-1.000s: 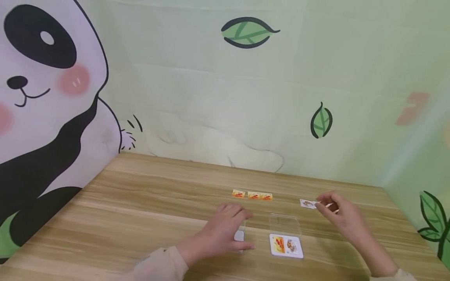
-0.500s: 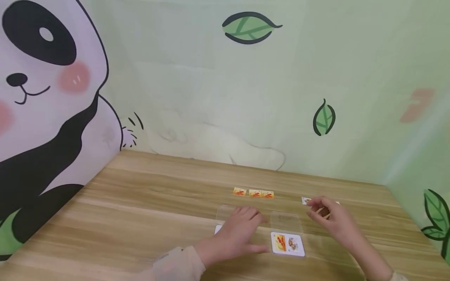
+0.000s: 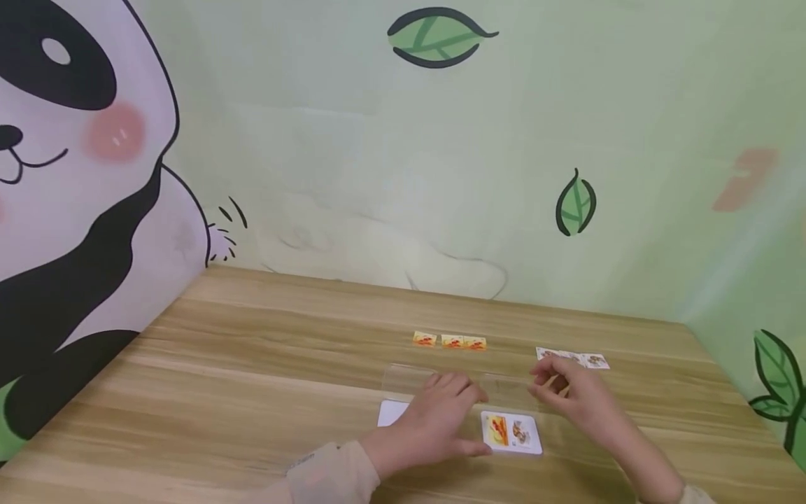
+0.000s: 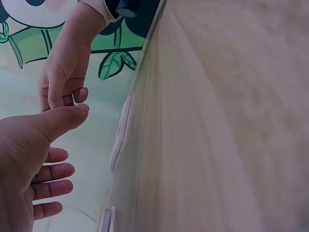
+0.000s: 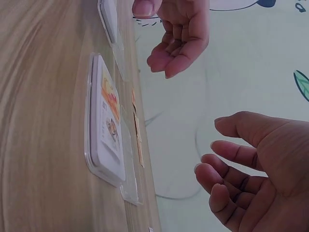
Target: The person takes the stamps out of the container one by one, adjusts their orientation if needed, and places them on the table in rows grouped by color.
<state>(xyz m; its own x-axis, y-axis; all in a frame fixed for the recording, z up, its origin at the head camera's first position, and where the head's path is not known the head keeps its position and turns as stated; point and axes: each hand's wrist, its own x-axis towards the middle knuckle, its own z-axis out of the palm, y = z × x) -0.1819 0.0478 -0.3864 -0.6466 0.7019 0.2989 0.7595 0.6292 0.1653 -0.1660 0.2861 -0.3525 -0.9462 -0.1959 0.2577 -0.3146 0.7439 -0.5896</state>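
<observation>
My left hand (image 3: 434,423) hovers over the table between two card stacks in clear plastic cases, its fingers loosely spread with nothing in them. It partly hides the left stack, topped by a blank white card (image 3: 392,411). Beside its thumb lies the right stack, whose top white card (image 5: 110,125) bears an orange picture and a brownish one. My right hand (image 3: 576,399) is raised in front of a row of small white picture cards (image 3: 597,361), fingers loosely bent. In the right wrist view the right hand (image 5: 260,174) holds nothing.
Three small orange cards (image 3: 463,343) lie in a row farther back on the wooden table (image 3: 252,343). Clear open lids (image 3: 403,379) extend behind the stacks. A green wall cloth (image 3: 315,154) with a panda and leaves borders the table at the back and sides.
My left hand has moved right, from over the left stack to between the stacks. My right hand has let go of a small card and come back left toward me, uncovering the white row.
</observation>
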